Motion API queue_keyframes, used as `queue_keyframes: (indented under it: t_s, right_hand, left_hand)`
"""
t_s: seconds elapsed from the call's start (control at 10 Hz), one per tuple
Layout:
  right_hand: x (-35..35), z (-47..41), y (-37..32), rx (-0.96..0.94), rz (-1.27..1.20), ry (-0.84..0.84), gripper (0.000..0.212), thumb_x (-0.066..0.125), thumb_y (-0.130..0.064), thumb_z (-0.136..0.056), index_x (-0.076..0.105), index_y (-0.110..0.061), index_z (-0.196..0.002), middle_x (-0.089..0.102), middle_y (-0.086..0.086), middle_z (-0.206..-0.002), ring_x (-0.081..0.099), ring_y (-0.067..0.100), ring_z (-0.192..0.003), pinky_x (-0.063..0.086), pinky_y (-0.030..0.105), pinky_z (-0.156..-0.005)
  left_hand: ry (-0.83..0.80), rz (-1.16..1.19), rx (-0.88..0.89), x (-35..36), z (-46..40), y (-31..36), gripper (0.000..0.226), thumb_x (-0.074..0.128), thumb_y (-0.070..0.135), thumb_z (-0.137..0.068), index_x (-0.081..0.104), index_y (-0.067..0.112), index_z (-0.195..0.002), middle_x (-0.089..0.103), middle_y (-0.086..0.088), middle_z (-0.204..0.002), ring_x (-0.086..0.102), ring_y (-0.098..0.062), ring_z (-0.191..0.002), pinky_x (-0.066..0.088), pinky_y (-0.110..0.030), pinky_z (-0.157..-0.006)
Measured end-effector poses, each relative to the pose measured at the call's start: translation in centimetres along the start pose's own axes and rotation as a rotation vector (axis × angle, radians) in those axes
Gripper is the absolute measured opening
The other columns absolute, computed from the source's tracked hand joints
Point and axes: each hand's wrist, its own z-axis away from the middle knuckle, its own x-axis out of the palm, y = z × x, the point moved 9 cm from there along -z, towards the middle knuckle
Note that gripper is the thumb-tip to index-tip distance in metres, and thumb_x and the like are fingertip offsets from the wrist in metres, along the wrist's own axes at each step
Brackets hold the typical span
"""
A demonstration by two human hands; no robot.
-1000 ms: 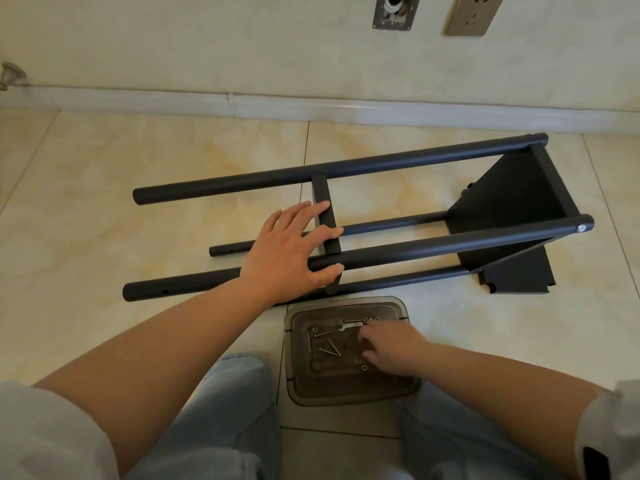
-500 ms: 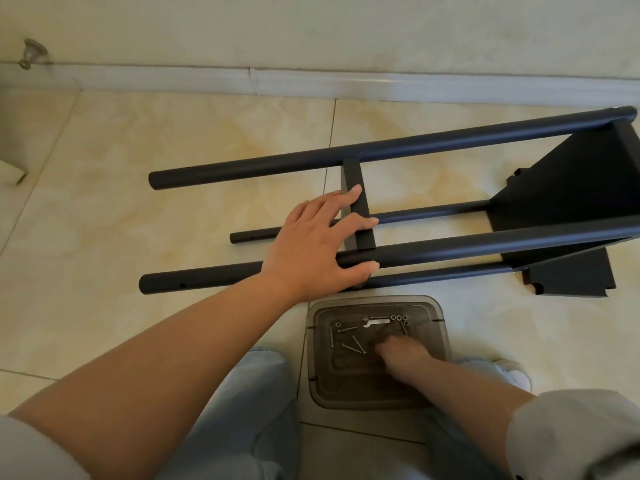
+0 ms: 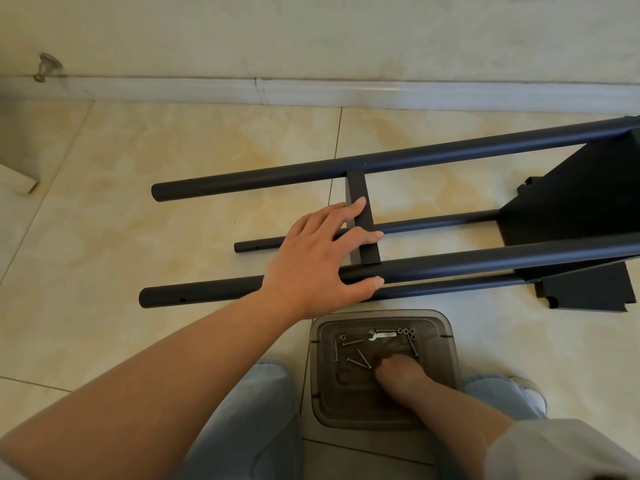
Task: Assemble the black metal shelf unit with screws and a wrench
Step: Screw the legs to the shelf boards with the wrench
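Observation:
The black metal shelf frame (image 3: pixel 485 261) lies on its side on the tiled floor, its poles running left to right and a black shelf panel (image 3: pixel 571 209) at the right end. My left hand (image 3: pixel 311 268) rests on the near pole, fingers spread over the short cross piece (image 3: pixel 363 188), thumb along the pole. Below it a smoky clear plastic tray (image 3: pixel 446 327) holds several loose screws (image 3: pixel 362 358), small nuts and a flat silver wrench (image 3: pixel 381 335). My right hand (image 3: pixel 398 372) is down in the tray with curled fingers. Its fingertips are hidden.
A white baseboard (image 3: pixel 311 91) runs along the wall behind the frame. A metal door stop (image 3: pixel 46 65) sticks out at the far left above a pale object's corner (image 3: pixel 17 168). My knees in light jeans (image 3: pixel 249 410) flank the tray.
My right hand has drawn back from the tray's top edge to its middle, among the screws. My left hand has stayed on the frame. The head camera has turned slightly left.

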Motion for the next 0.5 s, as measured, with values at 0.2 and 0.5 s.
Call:
queue_keyframes:
  t_s: [0.2,0.5]
  right_hand:
    - [0.2,0.0,0.4,0.039,-0.012,-0.015,0.033,0.037,-0.001,-0.097,0.056,0.002,-0.123,0.054,0.020,-0.129,0.052,0.035,-0.119,0.042,0.042,-0.096]
    - [-0.2,-0.1,2.1,0.153,-0.102,0.106,0.036,0.036,-0.002,-0.097,0.050,-0.002,-0.130,0.040,0.015,-0.137,0.046,0.031,-0.122,0.042,0.039,-0.097]
  left_hand:
    - [-0.003,-0.004,-0.008,0.1,0.0,0.0,0.066,0.028,0.072,-0.077,0.042,0.042,-0.134,0.017,0.009,-0.156,0.018,-0.017,-0.141,0.017,-0.038,-0.113]
    - [-0.010,-0.002,-0.011,0.1,0.0,-0.1,0.067,0.027,0.072,-0.076,0.042,0.042,-0.134,0.016,0.009,-0.156,0.017,-0.017,-0.141,0.017,-0.038,-0.113]
